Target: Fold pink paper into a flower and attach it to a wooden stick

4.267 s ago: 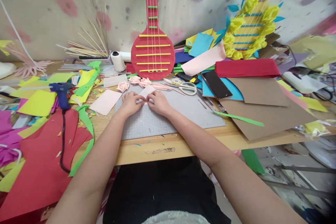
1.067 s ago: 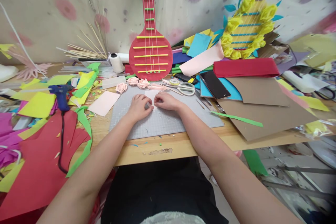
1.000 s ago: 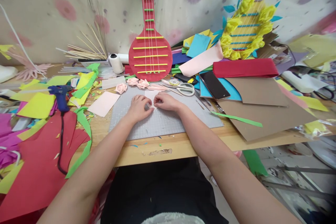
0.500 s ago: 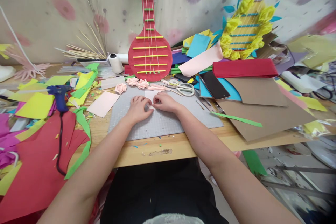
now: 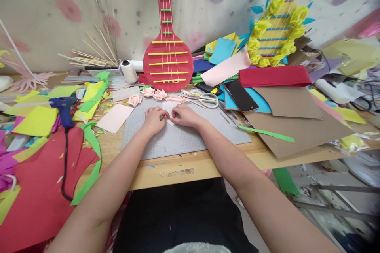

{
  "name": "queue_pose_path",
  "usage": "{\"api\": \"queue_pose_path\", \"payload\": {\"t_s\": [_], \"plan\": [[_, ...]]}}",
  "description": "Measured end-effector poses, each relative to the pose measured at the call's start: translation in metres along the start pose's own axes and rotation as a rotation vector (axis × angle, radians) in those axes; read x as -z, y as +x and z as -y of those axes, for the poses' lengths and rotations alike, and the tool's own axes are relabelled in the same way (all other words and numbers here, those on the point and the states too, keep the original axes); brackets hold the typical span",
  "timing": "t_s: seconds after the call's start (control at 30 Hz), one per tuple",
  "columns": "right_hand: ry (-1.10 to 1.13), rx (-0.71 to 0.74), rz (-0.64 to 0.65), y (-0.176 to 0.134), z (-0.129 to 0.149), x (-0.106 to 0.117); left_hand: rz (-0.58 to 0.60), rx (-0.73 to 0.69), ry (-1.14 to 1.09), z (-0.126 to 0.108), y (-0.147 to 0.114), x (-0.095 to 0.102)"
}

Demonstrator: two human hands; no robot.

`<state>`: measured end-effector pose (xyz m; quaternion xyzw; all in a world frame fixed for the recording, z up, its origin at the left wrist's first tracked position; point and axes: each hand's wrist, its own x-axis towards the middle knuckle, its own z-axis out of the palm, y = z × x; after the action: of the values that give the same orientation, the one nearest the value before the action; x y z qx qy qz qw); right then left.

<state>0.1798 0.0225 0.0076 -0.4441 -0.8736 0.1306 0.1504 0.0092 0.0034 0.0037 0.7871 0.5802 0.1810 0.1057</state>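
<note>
Both hands meet over a pale pink piece of paper [image 5: 170, 122] on the grey cutting mat [image 5: 166, 146]. My left hand [image 5: 154, 119] has its fingers curled at the paper's left side. My right hand [image 5: 184, 115] pinches the paper from the right, close to the left fingertips. Part of the paper is hidden under the fingers; more of it shows behind them. Beyond the hands lie pink paper roses [image 5: 159, 95] and white-handled scissors [image 5: 208, 101]. A flat pale pink sheet [image 5: 115, 118] rests left of the mat.
At left, a blue glue gun [image 5: 63, 108] lies among paper scraps and red paper [image 5: 44, 182]. A red paper lute [image 5: 168, 63] stands behind the mat; a yellow one with flowers [image 5: 276, 31] stands back right. A phone [image 5: 241, 95] and brown cardboard [image 5: 297, 134] lie at right.
The view has shifted slightly. My left hand's fingers have moved a little at the paper's near edge; my right hand keeps its pinch.
</note>
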Motion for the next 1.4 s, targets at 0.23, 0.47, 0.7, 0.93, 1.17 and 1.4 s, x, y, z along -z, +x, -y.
{"api": "queue_pose_path", "payload": {"t_s": [0.23,0.47,0.7,0.93,1.17,1.4], "plan": [[0.08,0.003,-0.021,0.001,-0.001,-0.002,-0.047,-0.092,-0.038,0.013,0.001,0.0],[0.62,-0.269,-0.394,0.01,-0.016,-0.005,0.059,-0.303,0.016,0.025,-0.002,0.012],[0.759,-0.418,-0.624,0.013,-0.026,-0.002,-0.116,-0.229,0.229,0.008,-0.013,0.025],[0.838,-0.485,-0.701,0.016,-0.031,-0.004,0.121,-0.314,0.157,0.02,0.001,0.027],[0.836,-0.511,-0.65,0.018,-0.039,-0.011,0.2,-0.329,0.34,0.016,-0.008,0.047],[0.768,-0.513,-0.637,0.018,-0.036,-0.01,0.157,-0.346,0.193,0.027,-0.005,0.047]]}}
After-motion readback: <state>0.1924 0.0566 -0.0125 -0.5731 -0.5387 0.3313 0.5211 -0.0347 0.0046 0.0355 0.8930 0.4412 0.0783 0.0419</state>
